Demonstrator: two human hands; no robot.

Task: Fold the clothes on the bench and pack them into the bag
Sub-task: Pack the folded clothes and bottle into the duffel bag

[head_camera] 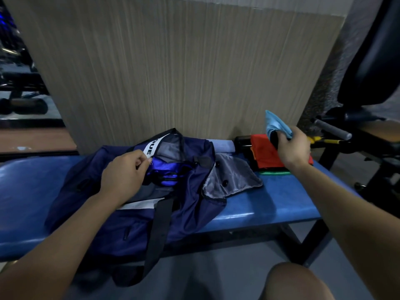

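Note:
A navy bag [121, 219] lies open on the blue bench [270, 198], its grey-lined flap [233, 176] turned out to the right. My left hand [125, 176] grips the bag's white lettered strap at the mouth, where a bright blue cloth [164, 172] shows inside. My right hand [292, 148] holds a folded light blue garment [275, 124] up above a red folded garment [266, 154], which lies on a green one [275, 173] at the bench's right end.
A pale blue folded piece [223, 146] lies behind the bag against the wooden panel [184, 72]. A black object [242, 144] sits by the red garment. Gym machine parts [357, 135] stand to the right. My knee [296, 282] is below.

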